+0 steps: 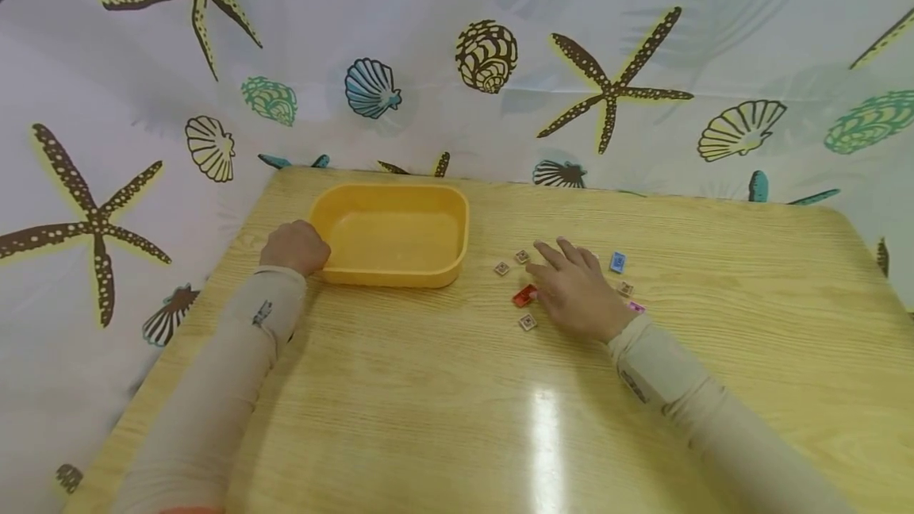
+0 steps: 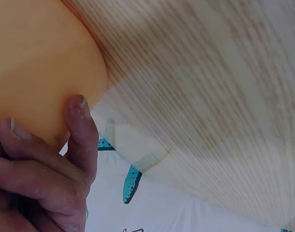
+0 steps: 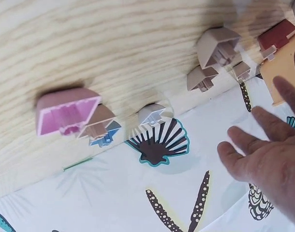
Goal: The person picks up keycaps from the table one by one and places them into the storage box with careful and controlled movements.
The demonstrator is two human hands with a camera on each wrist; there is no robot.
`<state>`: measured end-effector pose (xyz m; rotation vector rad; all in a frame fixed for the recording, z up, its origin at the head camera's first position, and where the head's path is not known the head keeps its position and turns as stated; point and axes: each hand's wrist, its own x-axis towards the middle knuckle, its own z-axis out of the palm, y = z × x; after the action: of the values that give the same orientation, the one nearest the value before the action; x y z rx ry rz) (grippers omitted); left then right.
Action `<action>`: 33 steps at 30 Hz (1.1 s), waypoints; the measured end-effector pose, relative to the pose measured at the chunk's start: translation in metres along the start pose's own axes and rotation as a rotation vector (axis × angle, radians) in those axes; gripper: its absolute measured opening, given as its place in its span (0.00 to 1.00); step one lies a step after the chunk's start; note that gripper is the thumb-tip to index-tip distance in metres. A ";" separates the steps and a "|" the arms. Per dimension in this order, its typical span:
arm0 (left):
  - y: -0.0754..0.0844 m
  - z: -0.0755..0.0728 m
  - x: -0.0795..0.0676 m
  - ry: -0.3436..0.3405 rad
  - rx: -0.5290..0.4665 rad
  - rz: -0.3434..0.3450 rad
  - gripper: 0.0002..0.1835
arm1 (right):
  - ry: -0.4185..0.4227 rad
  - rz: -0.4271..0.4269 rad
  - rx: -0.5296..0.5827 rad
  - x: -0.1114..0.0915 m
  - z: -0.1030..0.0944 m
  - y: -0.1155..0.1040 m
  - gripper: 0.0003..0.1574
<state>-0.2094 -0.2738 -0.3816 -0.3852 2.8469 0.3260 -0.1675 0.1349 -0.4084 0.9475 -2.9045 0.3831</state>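
Red piece (image 1: 524, 297) just beside spread right grip (image 1: 577, 292); left grip (image 1: 295, 248) pinching yellow tray (image 1: 389, 278).

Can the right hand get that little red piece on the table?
Probably yes: the right hand is right beside the little red piece, its fingers look free, and I see nothing lying on top of the piece.

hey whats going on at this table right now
A person's left hand holds the yellow tub at its left edge. The right hand, fingers spread, is among small keycap-like pieces on the table, its thumb by a red piece; whether it touches is hard to tell. The pieces lie scattered right of the tub; none shows inside it.
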 end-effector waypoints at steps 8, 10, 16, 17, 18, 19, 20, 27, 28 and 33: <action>0.003 -0.002 0.002 -0.018 -0.001 -0.020 0.13 | -0.076 -0.060 -0.027 0.005 0.000 0.001 0.21; 0.003 -0.002 0.002 -0.019 -0.002 -0.022 0.13 | -0.094 -0.057 -0.042 0.007 0.001 0.002 0.22; 0.002 -0.002 0.004 -0.021 -0.005 -0.035 0.14 | -0.115 -0.049 -0.027 0.010 0.004 0.001 0.18; 0.002 -0.001 0.004 -0.024 -0.006 -0.040 0.14 | -0.115 -0.047 -0.024 0.011 0.004 0.000 0.17; 0.002 -0.001 0.004 -0.028 -0.006 -0.044 0.14 | -0.113 -0.048 -0.026 0.012 0.005 0.000 0.15; 0.003 -0.001 0.004 -0.033 -0.005 -0.046 0.14 | -0.110 -0.047 -0.027 0.012 0.005 0.000 0.14; 0.003 -0.001 0.004 -0.037 -0.004 -0.044 0.14 | -0.108 -0.045 -0.027 0.012 0.006 0.000 0.12; 0.004 -0.003 0.003 -0.040 -0.004 -0.036 0.13 | -0.116 0.014 -0.002 0.014 0.007 0.001 0.10; 0.004 -0.003 0.003 -0.040 -0.003 -0.035 0.13 | -0.118 0.018 -0.001 0.015 0.007 0.001 0.10; 0.004 -0.003 0.003 -0.053 -0.004 -0.045 0.14 | -0.115 0.012 -0.006 0.016 0.005 0.000 0.11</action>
<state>-0.2142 -0.2717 -0.3790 -0.4343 2.7816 0.3277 -0.1802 0.1244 -0.4114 0.9836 -3.0134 0.3305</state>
